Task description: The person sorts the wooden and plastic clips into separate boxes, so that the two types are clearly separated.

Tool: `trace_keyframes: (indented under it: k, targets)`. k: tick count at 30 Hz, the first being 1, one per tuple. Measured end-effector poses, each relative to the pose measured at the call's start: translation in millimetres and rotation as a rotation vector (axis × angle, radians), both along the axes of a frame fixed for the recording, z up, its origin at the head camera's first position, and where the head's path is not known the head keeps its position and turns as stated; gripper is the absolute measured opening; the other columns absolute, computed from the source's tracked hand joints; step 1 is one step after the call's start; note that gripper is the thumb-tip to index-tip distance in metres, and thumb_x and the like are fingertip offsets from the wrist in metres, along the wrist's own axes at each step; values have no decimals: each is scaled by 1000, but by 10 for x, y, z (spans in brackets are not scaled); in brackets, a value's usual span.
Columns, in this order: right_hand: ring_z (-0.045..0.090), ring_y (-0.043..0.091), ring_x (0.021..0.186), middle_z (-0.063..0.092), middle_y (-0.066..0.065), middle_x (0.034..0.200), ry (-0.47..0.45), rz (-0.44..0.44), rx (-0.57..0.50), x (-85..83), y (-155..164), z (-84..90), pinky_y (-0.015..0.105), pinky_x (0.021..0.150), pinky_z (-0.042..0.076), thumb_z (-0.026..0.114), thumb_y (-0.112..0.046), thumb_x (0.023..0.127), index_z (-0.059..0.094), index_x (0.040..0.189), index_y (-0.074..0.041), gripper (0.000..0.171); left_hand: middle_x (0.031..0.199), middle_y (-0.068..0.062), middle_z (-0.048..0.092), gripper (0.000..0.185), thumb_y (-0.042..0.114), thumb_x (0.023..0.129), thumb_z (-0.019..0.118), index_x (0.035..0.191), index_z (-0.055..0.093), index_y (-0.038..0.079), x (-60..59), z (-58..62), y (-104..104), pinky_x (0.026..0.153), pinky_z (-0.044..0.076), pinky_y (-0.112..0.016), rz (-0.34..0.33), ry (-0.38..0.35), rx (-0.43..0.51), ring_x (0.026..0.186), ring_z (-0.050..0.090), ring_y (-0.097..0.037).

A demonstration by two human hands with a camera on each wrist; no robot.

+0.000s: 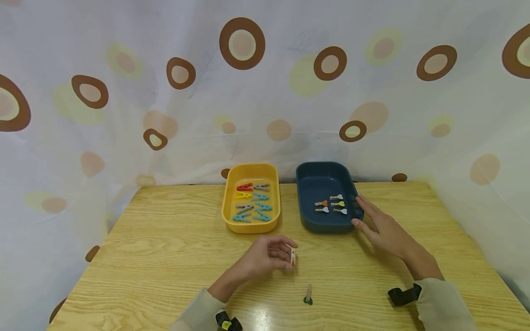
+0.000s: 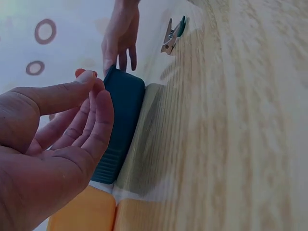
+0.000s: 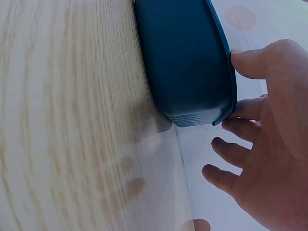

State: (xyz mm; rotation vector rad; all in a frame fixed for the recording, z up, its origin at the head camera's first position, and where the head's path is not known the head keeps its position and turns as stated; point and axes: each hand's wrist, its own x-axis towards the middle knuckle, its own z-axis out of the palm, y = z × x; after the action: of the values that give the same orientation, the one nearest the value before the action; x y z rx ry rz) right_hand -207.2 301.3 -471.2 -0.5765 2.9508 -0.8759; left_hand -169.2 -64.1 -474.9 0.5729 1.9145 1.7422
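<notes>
Now left hand [image 1: 265,257] pinches clothespin [image 1: 293,255]; right hand [image 1: 383,227] touches tray [image 1: 314,184].

No readable text, label, brand, number or sign is showing anywhere in these views, neither on the trays, pegs nor backdrop.

— We see the left hand [image 1: 269,257] pinching a small pale wooden clothespin [image 1: 293,255], but our curled fingers cover most of the peg.

— In the left wrist view the peg is hidden behind our fingers [image 2: 91,115]. Beyond the right hand [image 3: 274,159], the dark blue plastic tray [image 3: 187,62] runs off the top edge.
</notes>
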Motion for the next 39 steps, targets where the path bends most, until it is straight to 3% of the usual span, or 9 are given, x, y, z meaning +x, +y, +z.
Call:
trace_keyframes:
  k: [3,6,14,22,25,30,32,37,39]
  targets:
    - [25,54,147,16,24,168,-4,-2,-1,3,0,4,73,110,26,53,-41,108,19,163,0,77,100,-6,68,44,-9,90,73,133,61,-5,-10,-2,-13,80,59,-30,1,-64,46,88,72,-15]
    - [24,54,147,16,24,168,-7,-3,-2,9,-1,13,73,111,25,52,-41,108,19,163,0,76,100,-7,65,46,-11,91,71,135,59,-6,-20,-6,-25,80,59,-33,3,-82,77,87,71,-15]
    - [24,55,147,16,25,168,-14,-3,-4,22,-9,27,74,110,25,52,-41,108,19,163,0,76,104,-7,67,43,-9,91,71,133,61,-9,-43,-45,-44,81,59,-31,-21,-53,87,90,72,-15]
    - [24,55,147,15,24,168,-18,-4,1,23,-9,22,74,110,25,52,-41,108,18,163,0,76,104,-9,70,25,1,101,63,125,67,-6,-60,-78,-46,83,61,-42,-32,-44,85,87,73,-16]
    - [24,55,147,16,24,168,-16,-6,1,19,-9,20,74,110,25,52,-41,108,18,163,-1,76,101,-9,71,23,0,100,65,120,68,-9,-64,-85,-46,81,61,-43,2,-19,78,84,73,-19]
    - [25,56,146,16,25,168,-10,-3,1,17,-11,21,75,109,25,52,-41,108,19,163,0,76,100,-12,75,15,3,96,71,109,72,-5,-66,-61,-53,71,59,-34,76,106,23,85,71,-37]
    - [25,56,146,16,25,168,-7,-1,1,18,-13,24,74,109,25,52,-40,108,19,163,0,76,101,-15,75,11,2,95,72,105,72,-4,-67,-49,-56,71,59,-34,93,129,22,86,72,-36]
    - [25,55,146,17,25,168,-7,-1,-1,25,-18,26,73,110,26,53,-39,108,20,163,1,76,103,-19,75,8,-7,93,70,101,71,-7,-60,-25,-49,81,61,-37,132,87,64,91,76,-24]
    - [26,55,146,18,25,167,-4,0,-2,23,-18,21,74,109,26,53,-39,108,20,163,1,75,102,-18,75,8,-9,92,70,100,71,-8,-55,-7,-39,83,61,-39,159,79,61,93,76,-27]
